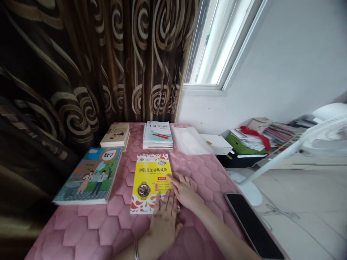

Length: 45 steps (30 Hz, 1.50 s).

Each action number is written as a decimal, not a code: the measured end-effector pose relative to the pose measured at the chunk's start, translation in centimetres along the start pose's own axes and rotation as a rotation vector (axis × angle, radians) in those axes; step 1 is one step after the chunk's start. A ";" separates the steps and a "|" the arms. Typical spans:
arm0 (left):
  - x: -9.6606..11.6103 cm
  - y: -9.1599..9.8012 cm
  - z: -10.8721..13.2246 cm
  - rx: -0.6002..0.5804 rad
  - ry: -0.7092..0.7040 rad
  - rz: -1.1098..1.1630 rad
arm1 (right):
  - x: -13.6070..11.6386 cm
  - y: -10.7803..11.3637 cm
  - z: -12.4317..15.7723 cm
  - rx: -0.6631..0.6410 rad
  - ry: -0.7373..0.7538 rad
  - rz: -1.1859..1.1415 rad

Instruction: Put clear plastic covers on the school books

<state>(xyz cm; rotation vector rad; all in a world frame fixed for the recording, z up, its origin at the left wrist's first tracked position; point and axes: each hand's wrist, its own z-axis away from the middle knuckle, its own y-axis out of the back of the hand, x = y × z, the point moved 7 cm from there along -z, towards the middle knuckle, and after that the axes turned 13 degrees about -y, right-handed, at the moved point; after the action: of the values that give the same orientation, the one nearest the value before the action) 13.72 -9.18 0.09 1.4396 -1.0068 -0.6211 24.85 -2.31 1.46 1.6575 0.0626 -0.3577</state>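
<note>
A yellow book with a red-and-white patterned border (150, 177) lies face up on the pink padded cover. Across its lower right part, my left hand (164, 218) rests flat with the fingers stretched out, a bracelet on its wrist. My right hand (187, 193) touches the book's right edge, its index finger extended over the cover and the others apart. Neither hand grips anything that I can see. To the left is a stack topped by a blue-green mathematics textbook (90, 177).
Small tan books (115, 135) and white booklets (157, 135) are stacked at the back. Clear plastic sleeves (191, 141) lie beside a white box (217, 144). A phone (252, 225) sits along the right edge. A white fan (287, 151) stands on the floor.
</note>
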 end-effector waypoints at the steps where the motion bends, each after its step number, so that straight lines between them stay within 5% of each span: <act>1: 0.3 -0.2 0.4 0.009 -0.029 -0.022 | 0.1 0.0 -0.6 -0.025 0.003 0.042; 10: 1.1 0.2 1.2 0.082 -0.096 -0.203 | -0.1 -0.4 -11.6 -0.235 -0.115 0.100; 13: 1.4 0.9 1.1 0.084 -0.122 -0.213 | -0.6 -0.4 -13.4 -0.240 -0.133 0.116; 16: 1.2 1.4 1.3 0.091 -0.119 -0.201 | -1.6 -0.3 -12.3 -0.208 -0.020 0.166; 21: 1.1 1.6 1.5 0.075 -0.133 -0.150 | -3.8 -1.2 -5.1 -0.252 0.422 0.140; 24: 1.2 1.6 1.3 0.074 -0.140 -0.139 | -4.2 -1.5 -3.1 -0.302 0.543 0.103; 28: 0.9 1.4 1.9 0.126 -0.121 -0.194 | -3.7 -1.2 -7.1 -0.333 0.331 0.123; 31: -0.7 1.5 4.1 0.213 0.042 -0.282 | -4.4 -1.3 -9.9 -0.340 0.184 0.151; 34: -2.4 2.0 7.0 0.293 0.200 -0.378 | -7.2 -2.2 -9.3 -0.344 0.233 0.148; 39: -2.5 2.7 8.4 0.339 0.189 -0.452 | -13.0 -3.8 -6.6 -0.359 0.403 0.059; 45: -2.2 2.3 7.9 0.293 0.190 -0.444 | -15.7 -3.4 -10.3 -0.321 0.263 0.063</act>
<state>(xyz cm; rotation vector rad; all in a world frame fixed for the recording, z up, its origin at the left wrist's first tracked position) 5.45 -11.12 0.74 1.9697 -0.6467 -0.6552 11.09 10.87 3.17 1.3757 0.2516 -0.0739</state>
